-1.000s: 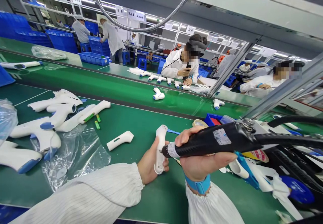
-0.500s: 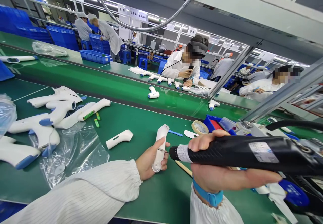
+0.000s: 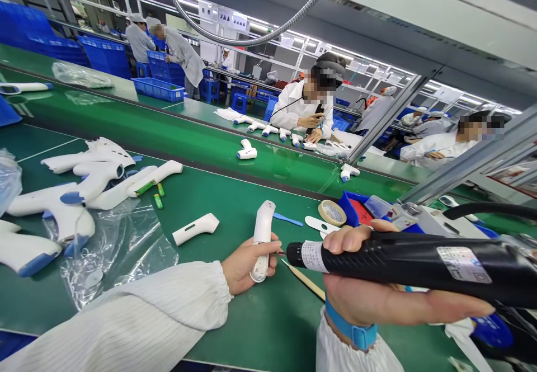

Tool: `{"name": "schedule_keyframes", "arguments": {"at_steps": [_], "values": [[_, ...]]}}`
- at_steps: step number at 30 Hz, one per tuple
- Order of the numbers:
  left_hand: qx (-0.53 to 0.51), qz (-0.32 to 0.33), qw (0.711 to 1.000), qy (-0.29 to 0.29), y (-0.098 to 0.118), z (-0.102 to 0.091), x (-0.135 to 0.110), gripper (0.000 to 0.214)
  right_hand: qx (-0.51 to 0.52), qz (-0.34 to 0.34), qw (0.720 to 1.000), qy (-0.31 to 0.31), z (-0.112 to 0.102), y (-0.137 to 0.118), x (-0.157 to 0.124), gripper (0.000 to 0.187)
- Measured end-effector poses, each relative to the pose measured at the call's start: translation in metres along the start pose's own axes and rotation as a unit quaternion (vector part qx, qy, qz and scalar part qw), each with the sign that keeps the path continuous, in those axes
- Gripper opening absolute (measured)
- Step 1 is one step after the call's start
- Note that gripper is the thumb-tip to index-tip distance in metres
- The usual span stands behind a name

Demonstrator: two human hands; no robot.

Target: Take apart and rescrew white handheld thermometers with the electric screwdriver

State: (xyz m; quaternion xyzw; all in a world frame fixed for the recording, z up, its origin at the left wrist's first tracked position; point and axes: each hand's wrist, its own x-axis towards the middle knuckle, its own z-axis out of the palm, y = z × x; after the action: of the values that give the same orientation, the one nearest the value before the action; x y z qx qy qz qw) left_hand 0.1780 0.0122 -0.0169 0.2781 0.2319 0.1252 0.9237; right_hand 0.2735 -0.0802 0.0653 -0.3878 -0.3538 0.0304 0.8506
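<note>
My left hand (image 3: 242,268) is closed around a white thermometer-gun housing (image 3: 263,222), held upright with its lower end open. The thumb lies across the housing's front. My right hand (image 3: 369,299) grips a black electric screwdriver (image 3: 403,260) from below, its fingers over the top near the nose. The screwdriver lies almost level, and its thin bit points left, close to my left thumb and fingertips. Whether the bit touches anything, I cannot tell. Left of my left hand, a loose white handle cover (image 3: 196,229) with a slot rests on the green table (image 3: 218,193).
Several white-and-blue thermometer guns (image 3: 62,210), green batteries (image 3: 158,201) and a clear plastic bag (image 3: 121,254) lie left. A blue stick (image 3: 288,219), tape roll (image 3: 332,213) and blue bin (image 3: 356,208) are beyond my hands. Across the belt (image 3: 188,142), a person (image 3: 304,109) works.
The screwdriver has shifted slightly right, and its bit sits a little farther from the housing. My left thumb now lies across the housing, which has moved slightly left and stands more upright.
</note>
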Motion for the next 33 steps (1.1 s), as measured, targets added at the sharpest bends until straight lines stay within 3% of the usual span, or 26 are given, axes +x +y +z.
{"name": "schedule_keyframes", "arguments": {"at_steps": [7,16,23,33], "values": [[-0.007,0.013,1.000,0.015,0.000,0.000,0.001,0.031,-0.004,-0.002,1.000,0.014,0.005,-0.004,-0.001,0.066],[0.000,0.026,0.996,0.087,0.001,0.002,0.003,0.026,0.025,0.064,0.996,-0.060,0.018,-0.012,-0.025,0.064],[-0.005,0.025,0.996,0.088,0.002,0.003,0.001,0.025,0.047,0.067,0.993,-0.084,0.018,0.003,-0.033,0.064],[-0.006,0.026,0.996,0.089,0.002,0.005,-0.001,0.028,0.079,0.089,0.985,-0.126,0.020,0.003,-0.035,0.064]]}}
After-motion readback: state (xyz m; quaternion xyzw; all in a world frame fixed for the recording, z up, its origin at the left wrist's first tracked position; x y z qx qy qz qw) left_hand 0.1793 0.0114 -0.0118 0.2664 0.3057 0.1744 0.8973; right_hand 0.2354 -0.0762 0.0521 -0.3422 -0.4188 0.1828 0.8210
